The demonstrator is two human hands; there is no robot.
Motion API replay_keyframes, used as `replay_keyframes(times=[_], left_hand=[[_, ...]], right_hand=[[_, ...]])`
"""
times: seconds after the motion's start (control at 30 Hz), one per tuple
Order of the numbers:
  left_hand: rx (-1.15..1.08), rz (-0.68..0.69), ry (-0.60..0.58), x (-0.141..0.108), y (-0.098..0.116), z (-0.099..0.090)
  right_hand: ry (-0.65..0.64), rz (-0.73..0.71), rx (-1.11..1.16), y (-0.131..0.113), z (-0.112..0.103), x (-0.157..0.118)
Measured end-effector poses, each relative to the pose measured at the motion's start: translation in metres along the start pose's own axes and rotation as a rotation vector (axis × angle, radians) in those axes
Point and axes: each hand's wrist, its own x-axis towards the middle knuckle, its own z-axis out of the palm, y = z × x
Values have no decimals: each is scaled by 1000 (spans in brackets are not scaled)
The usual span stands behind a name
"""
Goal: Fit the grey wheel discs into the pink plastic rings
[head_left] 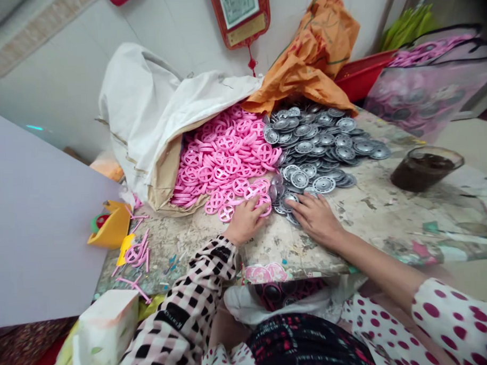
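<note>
At the near edge of a pile of pink plastic wheel rings (227,164) rests my left hand (245,222), in a checked sleeve. Its fingers are stretched forward and apart, touching the nearest pink rings, with no firm grip visible. My right hand (320,222) lies beside the heap of grey plastic wheel discs (322,140). Its fingers are spread, and a fingertip touches a grey disc (289,200) at the front of that heap. The undersides of both hands are hidden.
The pink rings spill from a white sack (145,111); an orange sack (314,52) lies behind the discs. On the worn table (384,220), a glass of dark drink (422,168) stands right. Pink scraps (138,255) and a yellow holder (111,224) are left.
</note>
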Motion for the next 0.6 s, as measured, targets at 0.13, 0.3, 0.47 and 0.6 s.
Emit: replay_keyframes(times=[0.13,0.3,0.47,0.6], left_hand=[[3,44,-37,-20,11,-9],[44,35,-36,-34,29,-11],[-10,77,0,-42,42,-4],[-79,55,85,-51,46,2]], right_hand=[[42,43,96,-1,-4,-1],[98,171,114,-8,-11,8],[221,237,258,-13,-11,20],[335,321,534,-14,-15,17]])
